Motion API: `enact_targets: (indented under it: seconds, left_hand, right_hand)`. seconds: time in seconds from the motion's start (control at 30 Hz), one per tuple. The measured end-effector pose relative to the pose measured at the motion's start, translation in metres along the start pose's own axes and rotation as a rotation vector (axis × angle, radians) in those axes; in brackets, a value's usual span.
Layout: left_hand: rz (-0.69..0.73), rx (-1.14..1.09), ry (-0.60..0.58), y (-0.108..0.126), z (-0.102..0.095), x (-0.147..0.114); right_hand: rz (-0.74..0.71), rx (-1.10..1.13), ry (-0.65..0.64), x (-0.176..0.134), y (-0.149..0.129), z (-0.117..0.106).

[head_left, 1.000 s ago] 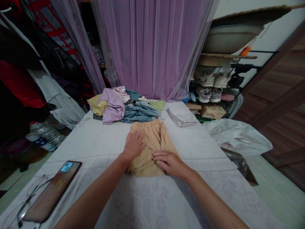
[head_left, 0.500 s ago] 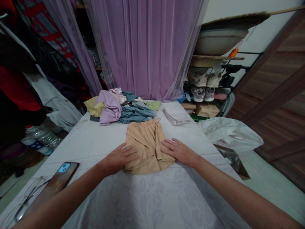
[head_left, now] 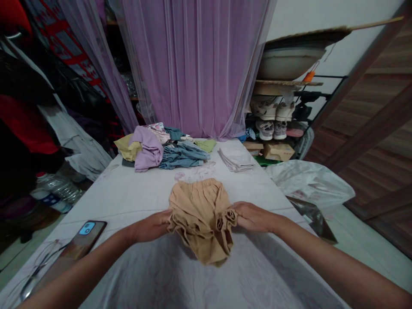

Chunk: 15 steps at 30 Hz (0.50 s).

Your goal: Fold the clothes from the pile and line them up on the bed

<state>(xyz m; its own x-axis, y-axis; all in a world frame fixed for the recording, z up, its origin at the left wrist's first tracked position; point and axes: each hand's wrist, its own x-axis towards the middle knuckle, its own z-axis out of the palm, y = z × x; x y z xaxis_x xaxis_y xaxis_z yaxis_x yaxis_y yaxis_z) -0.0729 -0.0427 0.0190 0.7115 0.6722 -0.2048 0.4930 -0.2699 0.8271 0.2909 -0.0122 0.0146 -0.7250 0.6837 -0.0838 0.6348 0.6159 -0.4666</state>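
Fingers (head_left: 163, 216) of the left hand (head_left: 151, 226) pinch the side edge of the tan shorts (head_left: 202, 204) at 9 o'clock; right hand (head_left: 254, 217) does the same at 3 o'clock, cloth bunched beside it. Tips tucked behind fabric both sides, so I can't tell from my end how deep the grip goes. Shorts sit centre, between the hands: gathered waistband (head_left: 200, 184) at 12, apparently resting on the white sheet (head_left: 135, 191), loose hem (head_left: 214, 257) drooping toward 6, looks partly lifted. Handling, my call: light, soft, floppy, not fragile, not very slippery; thin woven cloth that I'd expect to crease and sag in the middle when held only by the sides. Best holds I'd pick: elastic waistband corners at 11 and 1, firmest part, or both hem corners at 5 and 7 to get the legs flat. Further out: clothes pile (head_left: 149, 150) near 11, folded pale cloth (head_left: 237, 159) near 1, phone (head_left: 82, 240) and glasses (head_left: 37, 268) around 8, purple curtain (head_left: 196, 68) beyond at 12.
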Motion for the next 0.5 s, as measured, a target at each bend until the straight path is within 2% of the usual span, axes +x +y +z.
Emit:
enact_targets:
  seconds: [0.07,0.1,0.23,0.3,0.4,0.5]
  left_hand:
    - [-0.106,-0.238,0.050,-0.001,-0.012,0.011]
    - [-0.150,-0.340,0.109,-0.003,-0.018,0.019]
    - [-0.272,-0.601,0.441,-0.016,-0.040,0.061]
    - [-0.389,-0.689,0.541,-0.025,-0.045,0.079]
    - [-0.545,-0.769,0.613,-0.039,-0.046,0.093]
    - [-0.575,-0.808,0.629,-0.047,-0.044,0.091]
  right_hand:
    - [0.109,0.258,-0.085,0.013,0.006,-0.014]
    - [0.187,0.383,-0.074,0.022,0.010,-0.020]
    - [0.542,0.762,0.087,0.064,0.026,-0.028]
    - [0.661,0.801,0.168,0.080,0.034,-0.021]
    - [0.736,0.766,0.258,0.091,0.046,-0.007]
    - [0.755,0.753,0.341,0.087,0.053,0.003]
